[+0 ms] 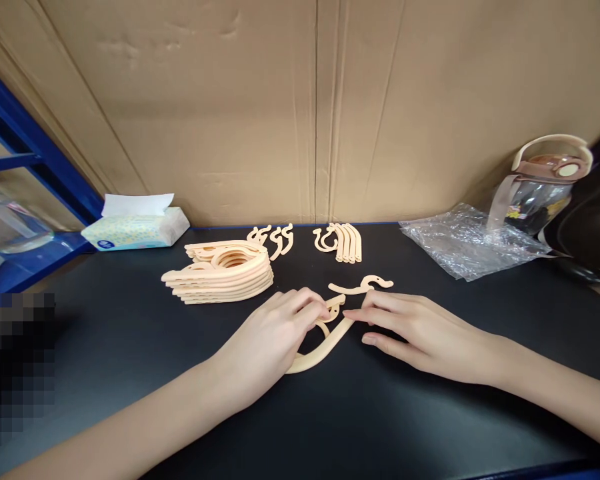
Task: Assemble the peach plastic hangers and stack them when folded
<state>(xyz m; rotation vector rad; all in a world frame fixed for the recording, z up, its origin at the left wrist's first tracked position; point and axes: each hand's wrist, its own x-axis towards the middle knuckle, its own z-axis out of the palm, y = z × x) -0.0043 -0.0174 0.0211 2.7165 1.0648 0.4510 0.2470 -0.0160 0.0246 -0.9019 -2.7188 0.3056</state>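
A cream plastic folding clothes hanger point(320, 353) lies on the black table, its curved arm partly covered by my left hand point(285, 327). The fingers of that hand are closed on the hanger near its small holed part. My right hand point(415, 330) has its fingers stretched out and the thumb apart. Its index fingertip touches or nearly touches the upper end of the curved arm. Just beyond my right fingers rests a loose cream hook piece point(363, 287).
A stack of cream hangers point(220, 283) stands at left. Behind are loose hooks point(283, 240) and a row of curved arms point(347, 243). Around the edges are a tissue pack point(135, 230), a clear plastic bag point(465, 243) and a water bottle point(543, 200). A cardboard wall point(230, 120) closes the back.
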